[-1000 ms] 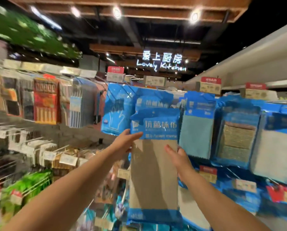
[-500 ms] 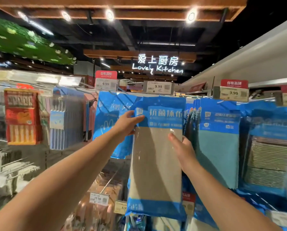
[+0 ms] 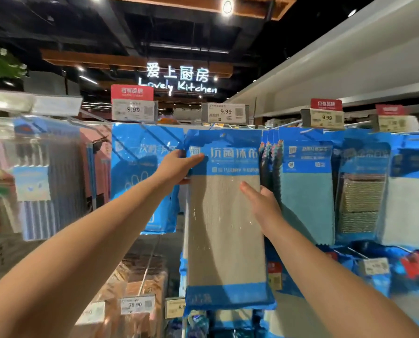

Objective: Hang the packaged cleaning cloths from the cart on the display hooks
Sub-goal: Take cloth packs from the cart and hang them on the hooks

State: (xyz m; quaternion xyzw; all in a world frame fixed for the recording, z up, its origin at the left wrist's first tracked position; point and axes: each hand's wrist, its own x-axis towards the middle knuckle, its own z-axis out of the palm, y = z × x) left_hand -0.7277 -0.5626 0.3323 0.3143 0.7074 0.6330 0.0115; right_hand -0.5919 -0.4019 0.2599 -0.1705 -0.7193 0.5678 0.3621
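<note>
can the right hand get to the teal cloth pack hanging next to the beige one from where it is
Probably yes. The right hand rests on the beige cloth pack at its right edge, and the teal cloth pack hangs directly beside it with its front face uncovered; nothing hangs between them.

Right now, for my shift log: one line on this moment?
step: hanging | item: beige cloth pack | left hand: grips top corner | right hand: steadies right edge | place: under price tag

Single view, head-worn, wide-angle. Faces forward and slightly upward at the hook display (image 3: 228,125), close, within arm's reach. Both forearms enter from the lower edge toward the display. Ceiling and lit sign (image 3: 178,80) above and behind the display.
</note>
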